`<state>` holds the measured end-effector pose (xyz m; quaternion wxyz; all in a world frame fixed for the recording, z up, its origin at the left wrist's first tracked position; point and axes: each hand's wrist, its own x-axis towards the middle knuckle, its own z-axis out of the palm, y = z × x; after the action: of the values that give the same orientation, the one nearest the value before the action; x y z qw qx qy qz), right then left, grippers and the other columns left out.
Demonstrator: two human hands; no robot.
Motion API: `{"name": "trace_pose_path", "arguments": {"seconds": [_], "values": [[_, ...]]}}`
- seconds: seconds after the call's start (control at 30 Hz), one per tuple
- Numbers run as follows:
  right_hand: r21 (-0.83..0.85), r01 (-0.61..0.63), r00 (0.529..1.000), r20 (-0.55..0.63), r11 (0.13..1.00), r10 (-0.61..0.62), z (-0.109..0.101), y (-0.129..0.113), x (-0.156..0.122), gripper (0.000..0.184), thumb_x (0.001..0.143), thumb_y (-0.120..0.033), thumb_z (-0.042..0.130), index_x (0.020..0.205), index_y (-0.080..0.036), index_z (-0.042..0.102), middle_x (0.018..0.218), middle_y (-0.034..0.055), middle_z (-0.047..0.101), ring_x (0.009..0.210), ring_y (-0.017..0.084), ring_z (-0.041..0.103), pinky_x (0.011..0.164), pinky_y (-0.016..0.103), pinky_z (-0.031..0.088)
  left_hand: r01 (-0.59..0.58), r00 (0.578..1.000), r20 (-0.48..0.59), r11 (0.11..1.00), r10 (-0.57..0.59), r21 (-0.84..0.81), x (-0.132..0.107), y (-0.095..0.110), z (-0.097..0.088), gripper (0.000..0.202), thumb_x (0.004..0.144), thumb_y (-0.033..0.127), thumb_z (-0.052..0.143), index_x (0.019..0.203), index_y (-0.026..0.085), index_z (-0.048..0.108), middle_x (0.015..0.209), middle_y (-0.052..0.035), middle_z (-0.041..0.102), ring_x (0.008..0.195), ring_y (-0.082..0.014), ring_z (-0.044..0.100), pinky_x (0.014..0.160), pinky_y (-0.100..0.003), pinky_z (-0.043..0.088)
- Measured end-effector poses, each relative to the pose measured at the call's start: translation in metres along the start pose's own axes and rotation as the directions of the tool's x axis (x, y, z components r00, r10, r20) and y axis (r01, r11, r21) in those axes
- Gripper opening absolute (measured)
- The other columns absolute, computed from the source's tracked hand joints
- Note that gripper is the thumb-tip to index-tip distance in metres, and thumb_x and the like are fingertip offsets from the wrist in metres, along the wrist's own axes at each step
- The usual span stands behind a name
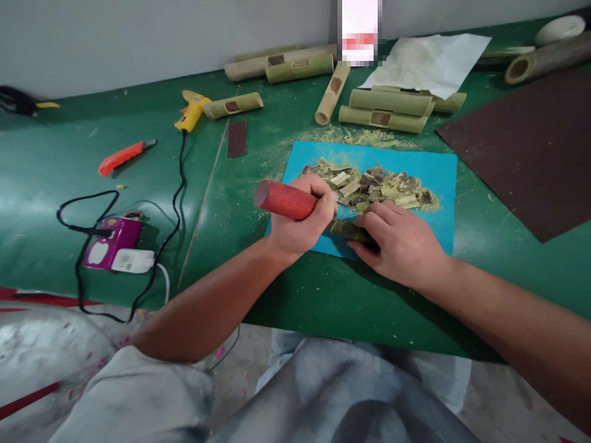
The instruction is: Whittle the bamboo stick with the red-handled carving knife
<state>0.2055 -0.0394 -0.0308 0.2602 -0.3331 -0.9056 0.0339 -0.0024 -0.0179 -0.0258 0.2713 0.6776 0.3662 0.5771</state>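
red handle (282,198) fills the closed left hand (303,220); right hand (401,243) clasps bamboo (345,230). if bamboo rolls, the handle could slip.

No words, numbers or brands could be read. At the top edge, a white panel (359,18) bore a red band across its lower part, but coarse square blocks covered it, so any writing there was lost. On the left side of the green table (249,289), a purple box (127,232) carried a white oval on its front and a small yellowish mark near its upper edge, both too blurred to make out as a sign. The white adapter (146,259) beside the oval bore a pale label (130,261) with fine grey marks, too small to read.
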Motion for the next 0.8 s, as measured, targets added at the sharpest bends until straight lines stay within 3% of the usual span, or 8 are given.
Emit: {"name": "trace_pose_path", "arguments": {"seconds": [0.07, 0.13, 0.17, 0.33, 0.47, 0.57, 0.8], "values": [[0.005, 0.01, 1.0, -0.002, 1.0, -0.01, -0.001, 0.002, 0.0, 0.013, 0.098, -0.027, 0.065, 0.094, -0.014, 0.068, 0.086, 0.0112, 0.067, 0.081, 0.025, 0.056, 0.071, 0.038, 0.042, 0.068, 0.993, 0.089, 0.996, -0.073, 0.057, 0.005, 0.006, -0.004, 0.026, 0.095, 0.027, 0.067, 0.071, 0.019, 0.063, 0.068, 0.001, 0.064, 0.061, -0.01, 0.057, 0.06, -0.026, 0.048], [0.019, 0.014, 1.0, 0.006, 1.0, -0.014, -0.004, 0.005, -0.001, 0.013, 0.099, -0.027, 0.065, 0.095, -0.015, 0.069, 0.087, 0.0113, 0.068, 0.083, 0.025, 0.058, 0.072, 0.038, 0.042, 0.169, 0.944, 0.265, 0.979, -0.195, 0.118, 0.012, 0.013, -0.011, 0.02, 0.092, 0.026, 0.07, 0.074, 0.018, 0.068, 0.071, 0.0003, 0.067, 0.064, -0.011, 0.06, 0.064, -0.028, 0.05], [0.032, 0.008, 1.0, 0.017, 0.999, -0.009, -0.005, 0.008, -0.001, 0.013, 0.099, -0.027, 0.065, 0.097, -0.015, 0.069, 0.088, 0.0113, 0.07, 0.084, 0.026, 0.059, 0.073, 0.038, 0.042, 0.209, 0.925, 0.296, 0.969, -0.239, 0.128, 0.016, 0.015, -0.015, 0.018, 0.091, 0.026, 0.072, 0.075, 0.018, 0.069, 0.073, 0.0, 0.069, 0.067, -0.0113, 0.062, 0.066, -0.028, 0.052], [0.143, -0.079, 0.992, 0.113, 0.987, 0.063, -0.014, 0.02, -0.004, 0.014, 0.098, -0.029, 0.064, 0.106, -0.019, 0.069, 0.104, 0.0116, 0.076, 0.095, 0.028, 0.065, 0.08, 0.04, 0.044, 0.338, 0.904, 0.294, 0.94, -0.312, -0.042, 0.021, 0.011, -0.031, 0.021, 0.083, 0.038, 0.086, 0.086, 0.02, 0.075, 0.082, -0.0024, 0.076, 0.066, -0.0125, 0.068, 0.061, -0.027, 0.055], [0.197, -0.126, 0.981, 0.171, 0.972, 0.092, -0.017, 0.019, -0.003, 0.015, 0.096, -0.031, 0.064, 0.107, -0.021, 0.068, 0.106, 0.0119, 0.076, 0.097, 0.03, 0.066, 0.081, 0.042, 0.047, 0.258, 0.93, 0.292, 0.963, -0.224, -0.083, 0.012, 0.002, -0.033, 0.016, 0.086, 0.038, 0.084, 0.085, 0.023, 0.076, 0.082, -0.0046, 0.078, 0.067, -0.0155, 0.072, 0.058, -0.027, 0.057], [0.185, -0.11, 0.984, 0.161, 0.977, 0.08, -0.017, 0.015, -0.001, 0.019, 0.097, -0.036, 0.065, 0.107, -0.021, 0.069, 0.103, 0.0114, 0.076, 0.096, 0.029, 0.066, 0.083, 0.041, 0.048, 0.236, 0.927, 0.317, 0.969, -0.201, -0.077, 0.004, 0.002, -0.03, 0.011, 0.09, 0.034, 0.078, 0.085, 0.025, 0.075, 0.081, -0.0035, 0.077, 0.065, -0.0148, 0.072, 0.057, -0.025, 0.059], [0.181, -0.101, 0.988, 0.131, 0.978, 0.078, -0.018, 0.012, 0.001, 0.021, 0.099, -0.038, 0.065, 0.104, -0.018, 0.071, 0.101, 0.0116, 0.076, 0.094, 0.028, 0.068, 0.082, 0.04, 0.049, 0.031, 0.939, 0.345, 0.997, -0.004, -0.073, 0.004, 0.009, -0.026, 0.01, 0.092, 0.024, 0.072, 0.082, 0.023, 0.07, 0.082, -0.003, 0.076, 0.075, -0.0161, 0.074, 0.071, -0.03, 0.062]]}}
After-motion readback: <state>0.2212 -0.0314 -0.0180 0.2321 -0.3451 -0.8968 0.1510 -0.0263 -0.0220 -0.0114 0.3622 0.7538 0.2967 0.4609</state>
